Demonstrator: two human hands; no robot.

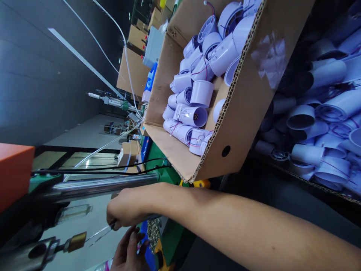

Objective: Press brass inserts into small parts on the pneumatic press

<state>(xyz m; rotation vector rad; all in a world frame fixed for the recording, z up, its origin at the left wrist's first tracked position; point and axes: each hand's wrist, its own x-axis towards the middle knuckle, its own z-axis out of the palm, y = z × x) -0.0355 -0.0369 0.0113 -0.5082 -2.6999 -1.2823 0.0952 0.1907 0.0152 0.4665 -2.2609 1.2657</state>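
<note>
The picture is turned on its side, with the ceiling at the left. My right hand point(128, 207) reaches in on a long bare forearm and is closed around a thin metal tool point(98, 234), whose two fine prongs point at a brass tip point(76, 241) on a machine. Just above that hand runs a chrome rod point(98, 187). My left hand point(128, 251) sits right under the right hand at the frame's bottom edge with its fingers bent. Whether it holds anything is hidden.
A tilted cardboard box point(242, 113) holds several white plastic cylindrical housings point(194, 114) with thin red wires. More such housings point(324, 113) fill a dark bin at the right. An orange machine block point(14, 173), black cables point(98, 170) and a green bench surface point(158, 162) surround the hands.
</note>
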